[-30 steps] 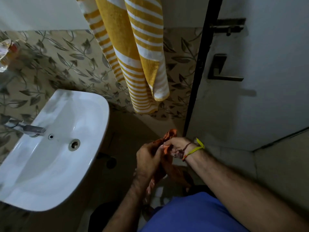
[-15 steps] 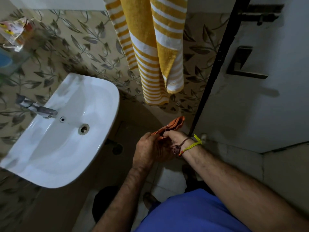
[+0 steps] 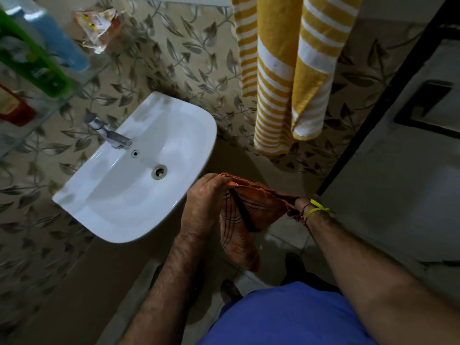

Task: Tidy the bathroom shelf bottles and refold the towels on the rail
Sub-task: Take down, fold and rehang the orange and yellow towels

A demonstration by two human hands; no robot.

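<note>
Yellow striped towel (image 3: 286,78): hung from above against the leaf-patterned wall, right of the basin, out of your reach for the moment.
White basin (image 3: 119,195): stood just left of your hands, tap (image 3: 112,136) at its back edge.
Shelf bottles: a green bottle (image 3: 32,63), a blue bottle (image 3: 59,43) and a red one (image 3: 15,108) stood on the glass shelf (image 3: 84,75) at upper left, blurred; their order could not be judged.
Orange checked towel (image 3: 251,207): you held it stretched between your two hands below the striped towel, its tail drooping toward the floor.
Left hand (image 3: 206,207): clenched on the cloth's left corner.
Right hand (image 3: 297,204): mostly hidden by cloth; it appeared to grip the right corner.
Step in hand: refolding the small towel, by the look of it.
Next move: you would likely need to bring the corners together evenly, then lift the fold to the rail, which lay out of view.
</note>
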